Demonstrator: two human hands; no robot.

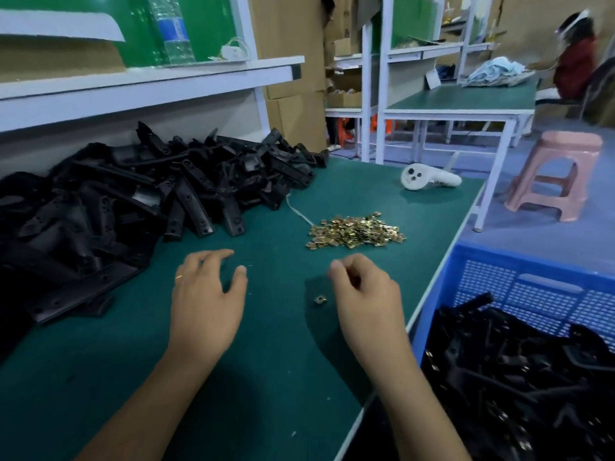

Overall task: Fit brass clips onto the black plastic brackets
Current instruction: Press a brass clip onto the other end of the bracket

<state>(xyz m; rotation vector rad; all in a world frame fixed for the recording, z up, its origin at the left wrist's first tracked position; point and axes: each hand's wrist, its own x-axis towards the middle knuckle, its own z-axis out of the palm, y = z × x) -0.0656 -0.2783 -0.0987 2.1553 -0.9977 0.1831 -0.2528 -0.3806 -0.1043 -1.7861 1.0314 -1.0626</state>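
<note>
A big heap of black plastic brackets [149, 201] covers the left and back of the green table [266, 377]. A small pile of brass clips [356, 229] lies in the middle, and a single brass clip [320, 299] lies alone nearer to me. My left hand [206, 294] hovers over the mat with its fingers spread and holds nothing. My right hand [366, 294] is just right of the single clip, fingers curled and fingertips pinched together. A glint of brass shows between them.
A blue plastic crate [532, 277] off the table's right edge holds black brackets with clips [515, 377]. A white controller [429, 178] lies at the far right of the table. A thin white cord [298, 211] runs out of the heap. A pink stool [559, 174] stands beyond, and a shelf with a water bottle [171, 28] is above.
</note>
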